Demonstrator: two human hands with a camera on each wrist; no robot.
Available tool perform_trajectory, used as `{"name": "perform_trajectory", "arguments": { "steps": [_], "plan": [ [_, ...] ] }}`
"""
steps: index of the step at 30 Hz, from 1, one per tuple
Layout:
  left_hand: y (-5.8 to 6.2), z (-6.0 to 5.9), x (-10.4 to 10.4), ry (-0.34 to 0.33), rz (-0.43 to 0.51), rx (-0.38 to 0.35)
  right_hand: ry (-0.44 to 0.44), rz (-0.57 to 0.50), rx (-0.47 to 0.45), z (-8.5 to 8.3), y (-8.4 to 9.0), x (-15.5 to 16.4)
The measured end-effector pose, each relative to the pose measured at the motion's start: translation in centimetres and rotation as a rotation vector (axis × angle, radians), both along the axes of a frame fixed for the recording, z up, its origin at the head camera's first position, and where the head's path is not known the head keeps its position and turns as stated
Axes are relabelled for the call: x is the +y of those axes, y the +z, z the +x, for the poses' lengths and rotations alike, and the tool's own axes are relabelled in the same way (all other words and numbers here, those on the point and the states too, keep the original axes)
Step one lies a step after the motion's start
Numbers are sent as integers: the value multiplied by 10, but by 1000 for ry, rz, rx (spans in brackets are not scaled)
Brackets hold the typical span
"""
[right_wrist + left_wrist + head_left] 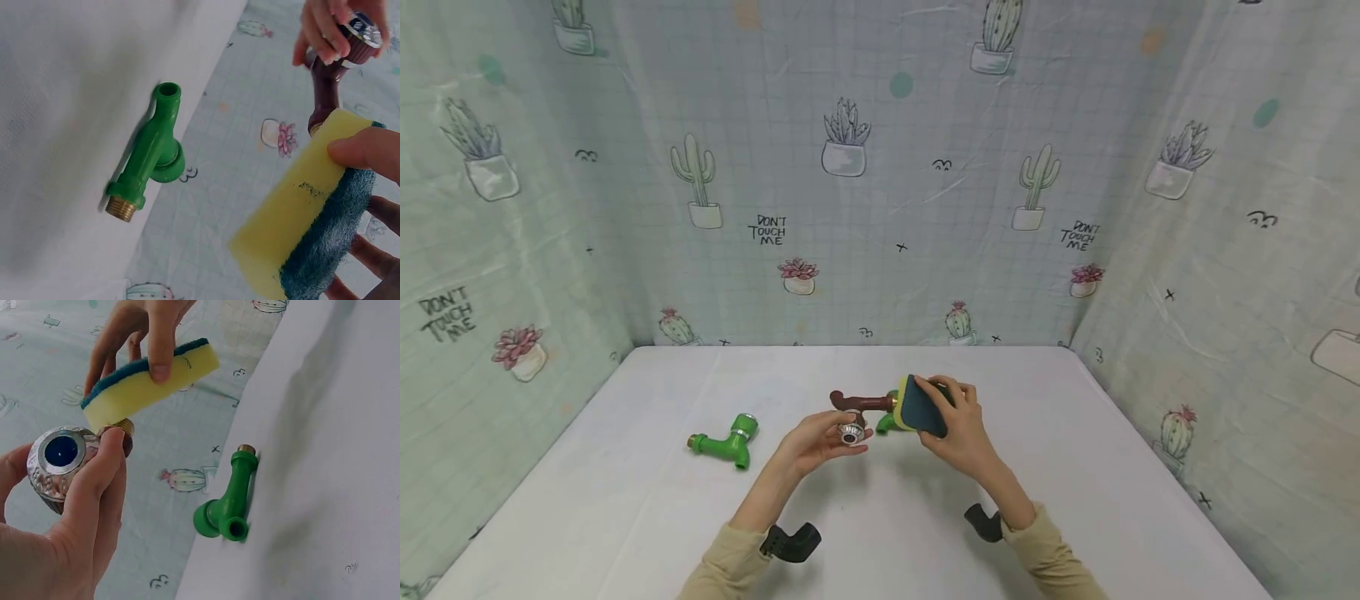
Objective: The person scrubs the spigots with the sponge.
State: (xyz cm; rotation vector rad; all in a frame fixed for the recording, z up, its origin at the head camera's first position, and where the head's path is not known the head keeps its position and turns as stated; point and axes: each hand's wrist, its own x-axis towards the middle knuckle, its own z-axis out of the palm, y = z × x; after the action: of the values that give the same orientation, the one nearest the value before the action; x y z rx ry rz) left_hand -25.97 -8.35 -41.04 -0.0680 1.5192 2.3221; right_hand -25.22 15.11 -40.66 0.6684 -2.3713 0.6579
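Observation:
My left hand [820,442] grips a dark brown tap [872,403] by its silver knob end, the knob [62,450] showing a dark blue centre. In my right hand [958,429] is a yellow sponge [921,407] with a dark green scouring side, pinched between thumb and fingers. The sponge's yellow side meets the tap's brass threaded end [127,426], which it partly hides in the head view. Both things are held up off the table.
A green tap [726,446] with a brass thread lies on the white table [880,533] to the left. Another green tap [886,423] lies behind the sponge, partly hidden. A cactus-print cloth [880,200] hangs round the table's back and sides.

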Motion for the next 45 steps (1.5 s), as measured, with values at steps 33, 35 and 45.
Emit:
{"name": "perform_trajectory", "arguments": {
  "steps": [33,35,45],
  "plan": [
    [12,5,0,150,-52,146,49,264,-29,1,-7,-14],
    [11,4,1,166,-28,148,86,279,-64,3,-9,-13],
    [5,1,6,124,-17,125,31,3,-14,0,1,-11]
  ]
}}
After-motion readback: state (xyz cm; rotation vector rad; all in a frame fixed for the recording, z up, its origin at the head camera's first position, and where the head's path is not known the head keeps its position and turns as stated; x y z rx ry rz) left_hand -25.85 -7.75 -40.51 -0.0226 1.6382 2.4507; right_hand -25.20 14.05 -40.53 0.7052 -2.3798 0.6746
